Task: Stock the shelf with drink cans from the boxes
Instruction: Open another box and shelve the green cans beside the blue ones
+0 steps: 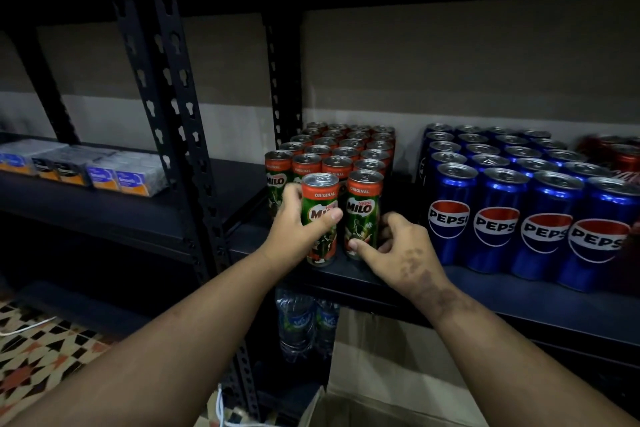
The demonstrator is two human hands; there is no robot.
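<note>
Centre of frame: cans lettered "MILO ORIGINAL" on the dark shelf [519, 295], beside blue "PEPSI" cans [495, 218] to the right. The left hand [294, 229] grasps the front Milo can [319, 215]; the right hand [398, 250] pinches the neighbouring Milo can [362, 211] near its base.

Red cans [623, 154] at shelf's far right: cut by frame edge, label unreadable. Open brown cardboard box [398, 374] below: contents hidden. Small blue-and-orange packets [117, 180] at left: print blurred.
</note>
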